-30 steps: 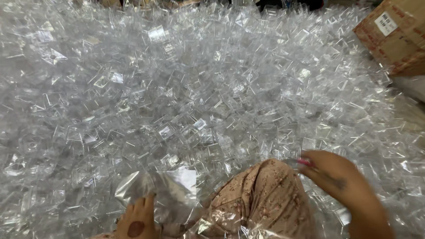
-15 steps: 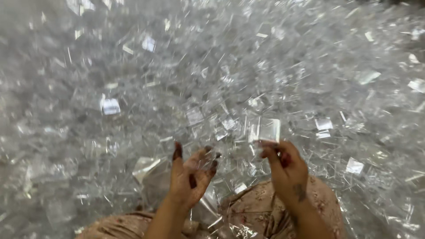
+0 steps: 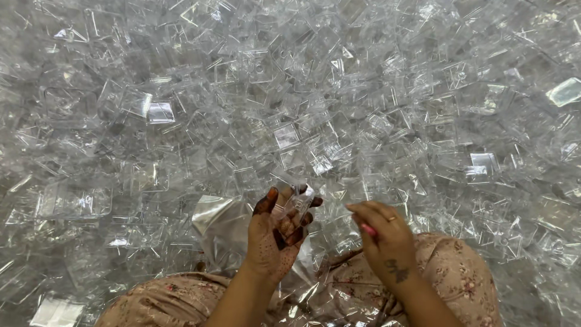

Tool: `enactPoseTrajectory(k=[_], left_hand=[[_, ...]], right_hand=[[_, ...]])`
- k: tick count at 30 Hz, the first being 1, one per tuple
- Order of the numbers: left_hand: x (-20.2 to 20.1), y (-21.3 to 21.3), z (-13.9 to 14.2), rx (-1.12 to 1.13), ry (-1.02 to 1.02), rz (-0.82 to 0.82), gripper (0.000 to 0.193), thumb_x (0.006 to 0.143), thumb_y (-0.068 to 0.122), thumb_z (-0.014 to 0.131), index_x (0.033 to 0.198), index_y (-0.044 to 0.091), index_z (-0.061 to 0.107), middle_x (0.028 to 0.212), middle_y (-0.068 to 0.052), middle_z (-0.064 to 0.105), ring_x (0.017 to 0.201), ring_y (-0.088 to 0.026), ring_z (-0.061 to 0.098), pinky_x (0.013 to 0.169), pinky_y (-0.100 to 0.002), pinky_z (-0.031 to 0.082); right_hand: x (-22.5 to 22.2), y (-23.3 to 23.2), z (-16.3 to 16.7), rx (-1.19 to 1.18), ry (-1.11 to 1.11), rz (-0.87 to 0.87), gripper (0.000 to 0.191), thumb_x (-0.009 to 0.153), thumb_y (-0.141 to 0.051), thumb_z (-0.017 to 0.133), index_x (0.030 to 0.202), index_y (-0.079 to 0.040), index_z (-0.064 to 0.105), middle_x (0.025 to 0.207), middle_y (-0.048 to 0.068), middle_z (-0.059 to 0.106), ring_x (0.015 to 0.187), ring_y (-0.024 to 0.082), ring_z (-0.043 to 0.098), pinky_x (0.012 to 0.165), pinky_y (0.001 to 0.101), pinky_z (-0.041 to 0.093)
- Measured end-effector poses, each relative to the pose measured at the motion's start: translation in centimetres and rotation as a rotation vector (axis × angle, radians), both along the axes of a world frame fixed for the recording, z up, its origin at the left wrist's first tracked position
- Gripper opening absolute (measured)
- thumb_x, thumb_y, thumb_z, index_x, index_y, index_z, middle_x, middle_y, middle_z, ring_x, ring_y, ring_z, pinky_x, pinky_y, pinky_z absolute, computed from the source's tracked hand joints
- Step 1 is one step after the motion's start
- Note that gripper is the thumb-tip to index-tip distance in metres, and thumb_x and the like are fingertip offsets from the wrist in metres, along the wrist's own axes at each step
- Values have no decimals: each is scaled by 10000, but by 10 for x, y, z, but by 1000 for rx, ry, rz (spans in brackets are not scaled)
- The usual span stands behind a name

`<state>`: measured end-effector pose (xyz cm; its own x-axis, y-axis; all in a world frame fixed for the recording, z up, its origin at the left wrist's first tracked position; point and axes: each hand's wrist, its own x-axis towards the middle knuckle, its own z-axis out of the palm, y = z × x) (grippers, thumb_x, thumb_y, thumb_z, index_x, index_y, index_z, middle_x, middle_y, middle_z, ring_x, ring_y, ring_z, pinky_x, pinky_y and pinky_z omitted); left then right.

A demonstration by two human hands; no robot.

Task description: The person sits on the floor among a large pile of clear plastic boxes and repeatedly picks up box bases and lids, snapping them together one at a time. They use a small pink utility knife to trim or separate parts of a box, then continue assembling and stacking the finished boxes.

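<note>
Left hand (image 3: 275, 233): a small clear plastic case (image 3: 301, 197) is pinched in its grip, above the lap
Right hand (image 3: 384, 236): curled, nothing held (just beside)
Risk: the slick case could be dropped into the heap of clear cases (image 3: 290, 91)

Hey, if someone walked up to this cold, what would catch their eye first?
First, the huge heap of clear plastic pieces, glinting and filling almost the whole view. Next, low in the middle, the left hand with dark-stained fingers holding one small clear piece up, and the right hand beside it with its fingers curled, apart from that piece. Below them lie the floral-print fabric over the person's knees and a crinkled clear plastic bag.
</note>
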<state>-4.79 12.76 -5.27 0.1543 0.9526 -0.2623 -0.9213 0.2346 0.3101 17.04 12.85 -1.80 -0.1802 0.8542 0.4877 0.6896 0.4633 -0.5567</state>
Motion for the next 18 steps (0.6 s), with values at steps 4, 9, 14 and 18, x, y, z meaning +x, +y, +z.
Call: enactPoseTrajectory(k=[4,9,14,18], left_hand=[[-1,-1,0,194,5,-41,613,1019,557,633,1258,-8,632,1027,-215,701,670,-134,588,551,-235,472],[4,2,-1,3,114,26,542,829,435,717,1218,71,614,1113,-121,684,858,-179,665,734,-300,516],[11,5,-7,111,207,26,589,804,136,826,1291,5,521,1132,-119,652,949,-208,661,806,-335,536],[14,2,-5,52,293,-13,662,757,63,789,1357,32,511,1098,-114,678,965,-201,676,778,-335,549]], right_hand=[[-5,-2,3,91,-81,29,190,918,-138,695,1101,-127,745,1099,57,722,959,217,694,788,291,558],[-5,-3,4,-241,210,-114,162,923,-222,721,1041,-130,783,1058,39,755,629,75,615,508,226,497],[-15,-9,-3,-494,363,20,284,852,-260,719,1098,-125,760,1086,35,739,556,15,532,415,173,487],[-21,-16,-14,-430,316,67,347,921,-231,783,1230,-80,739,995,119,765,685,93,582,576,223,501]])
